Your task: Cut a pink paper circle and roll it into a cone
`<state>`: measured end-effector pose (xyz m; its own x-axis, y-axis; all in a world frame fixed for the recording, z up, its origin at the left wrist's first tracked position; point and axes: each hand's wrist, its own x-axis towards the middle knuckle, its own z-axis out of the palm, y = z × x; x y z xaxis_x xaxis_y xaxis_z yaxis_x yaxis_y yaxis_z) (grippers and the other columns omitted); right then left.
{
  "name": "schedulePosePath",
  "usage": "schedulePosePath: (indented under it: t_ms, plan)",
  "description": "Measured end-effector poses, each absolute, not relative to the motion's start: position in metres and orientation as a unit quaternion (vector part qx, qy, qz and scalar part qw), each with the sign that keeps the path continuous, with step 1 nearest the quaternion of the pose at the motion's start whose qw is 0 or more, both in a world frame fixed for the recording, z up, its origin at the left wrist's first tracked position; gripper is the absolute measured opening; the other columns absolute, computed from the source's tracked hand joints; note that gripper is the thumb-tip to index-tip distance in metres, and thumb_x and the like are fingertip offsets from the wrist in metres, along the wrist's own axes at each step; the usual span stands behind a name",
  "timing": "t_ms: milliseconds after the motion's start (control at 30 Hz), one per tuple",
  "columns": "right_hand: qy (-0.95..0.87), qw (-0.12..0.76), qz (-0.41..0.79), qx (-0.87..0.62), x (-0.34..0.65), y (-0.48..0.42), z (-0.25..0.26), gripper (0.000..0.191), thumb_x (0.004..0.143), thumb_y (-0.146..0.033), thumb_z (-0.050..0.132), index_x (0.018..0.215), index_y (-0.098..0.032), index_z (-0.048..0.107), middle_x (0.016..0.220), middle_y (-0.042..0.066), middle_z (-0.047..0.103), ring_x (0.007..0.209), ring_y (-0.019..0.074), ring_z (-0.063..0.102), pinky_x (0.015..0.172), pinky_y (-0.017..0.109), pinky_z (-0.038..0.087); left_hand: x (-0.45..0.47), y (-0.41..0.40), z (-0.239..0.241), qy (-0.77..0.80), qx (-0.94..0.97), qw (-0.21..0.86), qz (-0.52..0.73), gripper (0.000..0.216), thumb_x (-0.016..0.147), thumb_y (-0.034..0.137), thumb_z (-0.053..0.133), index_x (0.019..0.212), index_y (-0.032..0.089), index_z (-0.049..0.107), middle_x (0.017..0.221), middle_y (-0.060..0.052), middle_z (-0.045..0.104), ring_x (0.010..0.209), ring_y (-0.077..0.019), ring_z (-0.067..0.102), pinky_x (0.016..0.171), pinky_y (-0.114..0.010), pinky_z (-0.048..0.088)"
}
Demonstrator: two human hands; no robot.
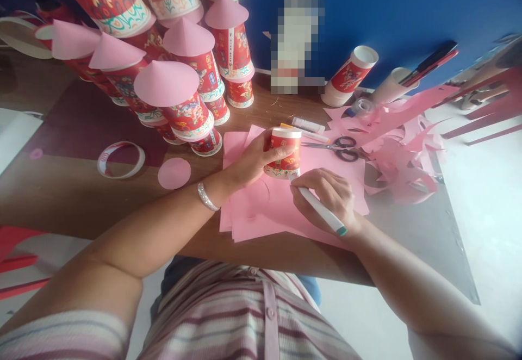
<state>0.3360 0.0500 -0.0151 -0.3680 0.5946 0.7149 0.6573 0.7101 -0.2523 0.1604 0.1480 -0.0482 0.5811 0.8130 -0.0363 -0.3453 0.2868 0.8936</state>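
My left hand (249,160) is wrapped round a red printed paper cup (284,152) that stands upside down on a stack of pink paper sheets (261,213). My right hand (326,194) grips a white marker with a green end (322,210), its tip touching the paper at the cup's rim. A drawn circle outline shows on the pink sheet just left of the cup. A silver bracelet sits on my left wrist.
Stacked red cups with pink cone lids (167,85) stand at the back left. A pink paper disc (174,173) and a cut cup ring (121,160) lie on the wooden table. Scissors (340,149), a glue stick (308,125), pink scraps (399,148) and more cups (349,76) lie to the right.
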Motion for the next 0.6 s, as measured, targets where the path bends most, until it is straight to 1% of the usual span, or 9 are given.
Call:
schedulePosePath:
  t_ms: [167,300,400,500,600]
  plan:
    - [-0.826,0.422,-0.042,-0.372,0.3372,0.0494,-0.0126,0.022,0.09,-0.002,0.063,0.097,-0.023,0.059,0.071,-0.002,0.069,0.056,0.0141,0.064,0.054,0.028,0.054,0.1601,0.1479,-0.0478,0.251,0.461,0.762,0.38,0.047,0.08,0.046,0.091,0.109,0.018,0.066,0.101,-0.006,0.073,0.096,-0.0208,0.07,0.087,-0.033,0.056]
    - [-0.823,0.432,-0.052,-0.364,0.3373,0.0491,-0.008,0.025,0.089,-0.002,0.064,0.098,-0.024,0.059,0.071,-0.003,0.068,0.057,0.0139,0.064,0.057,0.028,0.06,0.1587,0.1478,-0.0465,0.245,0.451,0.769,0.381,0.046,0.081,0.044,0.09,0.11,0.018,0.066,0.103,-0.007,0.073,0.096,-0.0208,0.07,0.088,-0.034,0.057]
    - [-0.824,0.433,-0.053,-0.361,0.337,0.0492,-0.0067,0.026,0.089,-0.001,0.064,0.098,-0.025,0.058,0.071,-0.005,0.066,0.057,0.0136,0.064,0.072,0.034,0.069,0.1574,0.1475,-0.0457,0.237,0.441,0.775,0.385,0.047,0.08,0.043,0.09,0.112,0.018,0.066,0.102,-0.007,0.073,0.097,-0.0216,0.07,0.089,-0.036,0.057]
    - [-0.824,0.435,-0.039,-0.361,0.3363,0.0492,-0.0074,0.028,0.088,0.0,0.063,0.099,-0.025,0.058,0.071,-0.006,0.066,0.055,0.0125,0.063,0.088,0.042,0.072,0.1569,0.1471,-0.0445,0.234,0.427,0.784,0.386,0.049,0.081,0.042,0.09,0.117,0.018,0.067,0.101,-0.006,0.072,0.095,-0.0215,0.07,0.09,-0.038,0.057]
    - [-0.822,0.443,-0.019,-0.357,0.3354,0.0494,-0.0093,0.028,0.089,0.0,0.063,0.1,-0.026,0.059,0.073,-0.007,0.068,0.056,0.0124,0.064,0.092,0.045,0.072,0.1575,0.1468,-0.0426,0.227,0.418,0.791,0.384,0.05,0.081,0.042,0.089,0.117,0.018,0.067,0.1,-0.006,0.072,0.094,-0.0219,0.071,0.089,-0.039,0.057]
